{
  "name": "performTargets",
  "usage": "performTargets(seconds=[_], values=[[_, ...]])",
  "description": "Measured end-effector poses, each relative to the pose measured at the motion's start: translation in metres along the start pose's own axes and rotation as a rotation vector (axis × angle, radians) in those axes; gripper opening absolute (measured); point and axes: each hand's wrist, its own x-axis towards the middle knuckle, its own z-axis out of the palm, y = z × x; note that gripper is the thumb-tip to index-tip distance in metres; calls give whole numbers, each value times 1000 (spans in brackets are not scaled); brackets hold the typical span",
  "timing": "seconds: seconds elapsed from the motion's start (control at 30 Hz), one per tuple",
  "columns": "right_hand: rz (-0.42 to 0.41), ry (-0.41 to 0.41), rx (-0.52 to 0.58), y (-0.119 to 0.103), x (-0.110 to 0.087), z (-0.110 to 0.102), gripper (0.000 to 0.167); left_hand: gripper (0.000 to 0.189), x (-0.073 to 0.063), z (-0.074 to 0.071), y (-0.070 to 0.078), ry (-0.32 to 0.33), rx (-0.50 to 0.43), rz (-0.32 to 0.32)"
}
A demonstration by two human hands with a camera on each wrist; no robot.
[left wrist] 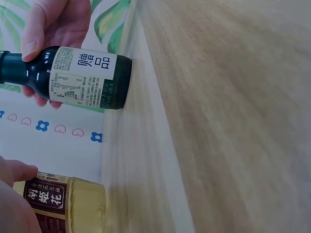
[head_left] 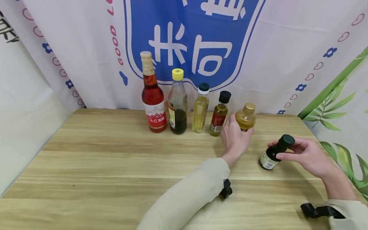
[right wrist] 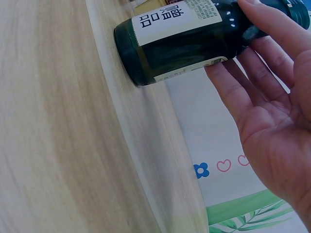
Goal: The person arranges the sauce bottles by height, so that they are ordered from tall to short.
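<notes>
My left hand (head_left: 236, 136) grips a clear bottle of golden oil (head_left: 246, 120) with a gold cap, at the right end of a row of bottles. In the left wrist view its dark label (left wrist: 47, 198) faces the camera. My right hand (head_left: 311, 156) holds a small dark green sauce bottle (head_left: 269, 159) by the neck and shoulder, between thumb and fingers. That bottle leans, its cap toward the right and its base close over the table. Its pale label (right wrist: 177, 22) shows in the right wrist view.
Left of the golden oil stand a dark-capped oil bottle (head_left: 218, 121), a square pale oil bottle (head_left: 200, 111), a yellow-capped sauce bottle (head_left: 178, 118) and a tall red vinegar bottle (head_left: 154, 95). They stand along the wooden table's (head_left: 115, 169) back edge, before a printed curtain (head_left: 273, 64).
</notes>
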Motion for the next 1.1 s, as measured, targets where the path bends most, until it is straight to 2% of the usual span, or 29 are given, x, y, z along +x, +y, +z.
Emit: performTargets(seconds=[0.27, 0.53, 0.8, 1.1], values=[[10, 9, -6, 1, -1, -1, 38, 78, 3, 9, -5, 46, -14, 9], [5, 3, 16, 2, -1, -1, 38, 78, 4, 5, 0, 24, -20, -51], [-15, -4, 4, 0, 2, 0, 37, 80, 3, 5, 0, 37, 2, -48], [-36, -8, 1, 1, -1, 1, 37, 79, 2, 4, 0, 16, 10, -61]])
